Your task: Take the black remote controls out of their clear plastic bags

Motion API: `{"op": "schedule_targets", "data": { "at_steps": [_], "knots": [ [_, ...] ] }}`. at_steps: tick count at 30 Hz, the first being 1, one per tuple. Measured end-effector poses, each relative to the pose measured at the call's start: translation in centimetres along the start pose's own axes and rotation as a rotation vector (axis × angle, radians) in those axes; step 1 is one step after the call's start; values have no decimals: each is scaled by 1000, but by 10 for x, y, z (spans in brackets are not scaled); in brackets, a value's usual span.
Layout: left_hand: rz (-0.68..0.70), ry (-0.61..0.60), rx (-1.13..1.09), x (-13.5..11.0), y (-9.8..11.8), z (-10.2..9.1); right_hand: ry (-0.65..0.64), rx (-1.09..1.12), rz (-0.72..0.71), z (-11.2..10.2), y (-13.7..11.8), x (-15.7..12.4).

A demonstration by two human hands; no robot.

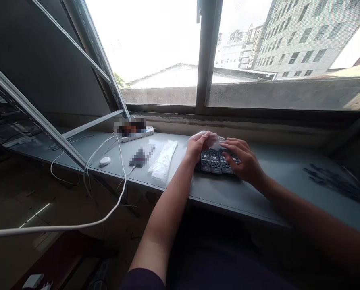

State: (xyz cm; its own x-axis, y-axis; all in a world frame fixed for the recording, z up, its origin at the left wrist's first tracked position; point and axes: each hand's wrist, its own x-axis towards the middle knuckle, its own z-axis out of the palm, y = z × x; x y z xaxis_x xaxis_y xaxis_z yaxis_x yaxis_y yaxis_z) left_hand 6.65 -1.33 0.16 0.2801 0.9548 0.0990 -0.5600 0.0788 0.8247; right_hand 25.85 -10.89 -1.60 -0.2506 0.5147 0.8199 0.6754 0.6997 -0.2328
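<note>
A thin clear plastic bag (216, 142) is pinched in my left hand (198, 144), just above the desk. My right hand (243, 159) is beside it, fingers stretched out and thumb apart, the fingertips at the bag's right edge; whether they touch it I cannot tell. Under both hands lies a row of several black remote controls (215, 163), side by side on the desk. My hands and the bag cover parts of the row. Left of my left forearm, a stack of clear plastic bags (164, 161) lies flat.
The grey desk (270, 161) runs below the window. A phone (139, 158), partly pixelated, a round white object (105, 161) and a power strip (149, 131) sit to the left. White cables (123, 181) hang over the front edge. Blurred dark objects (333, 181) lie at right.
</note>
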Motion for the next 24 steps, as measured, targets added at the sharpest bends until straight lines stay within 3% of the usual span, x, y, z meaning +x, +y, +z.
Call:
{"op": "schedule_targets", "data": {
  "at_steps": [5, 11, 16, 21, 24],
  "knots": [
    [-30, -98, 17, -1, -4, 1, -22, 9, 4, 0, 1, -1],
    [-21, -3, 43, 6, -7, -5, -7, 6, -5, -1, 0, 0],
    [-19, -23, 26, 10, -7, -11, -36, 23, 7, 0, 1, -2],
    [41, 67, -45, 17, -10, -18, -34, 15, 16, -2, 0, 0],
    [41, 45, -46, 17, -10, -18, -29, 20, 18, -3, 0, 1]
  ]
}}
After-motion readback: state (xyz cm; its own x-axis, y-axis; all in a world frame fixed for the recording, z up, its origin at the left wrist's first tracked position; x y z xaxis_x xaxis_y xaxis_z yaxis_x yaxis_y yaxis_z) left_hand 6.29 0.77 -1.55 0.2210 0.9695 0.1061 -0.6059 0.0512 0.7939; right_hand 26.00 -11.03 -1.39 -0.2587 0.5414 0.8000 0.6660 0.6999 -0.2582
